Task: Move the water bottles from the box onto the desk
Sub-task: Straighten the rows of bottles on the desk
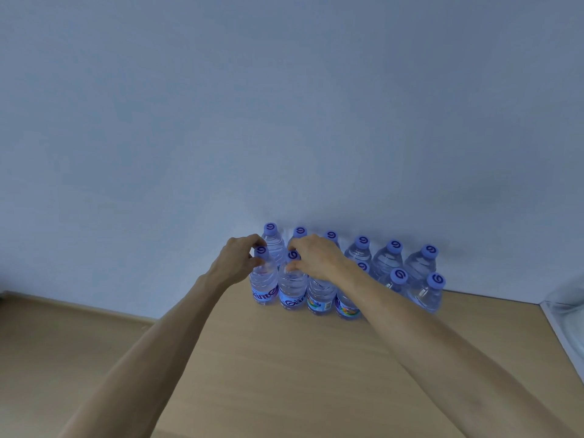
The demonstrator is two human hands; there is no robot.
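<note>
**Both hands on the front bottles at the wall**

Head view: twelve or so water bottles (347,273) stand upright in two rows on the tabletop (284,374), just right of the frame's centre, the back row close against the pale wall (284,105). Each has a lilac cap printed with a dark swirl like a "G" or "9".

The left hand (237,260) pinches the neck of the front-left bottle (264,286), its grip curled round just below the cap. The right hand (316,257) pinches the neck of the next bottle (292,287), thumb and fingers pressed to it under the cap.

Labels show low on the front row: the front-left bottle's label reads something like "ant", the next shows a curly "Ga"; the rest of the word is turned away. Two further labels carry coloured patches and a small code square, too blurred to read.

The right forearm covers part of the front row, so the exact count is uncertain. At the right edge of the frame a pale, glossy object (565,311) is cut off and cannot be made out.
</note>
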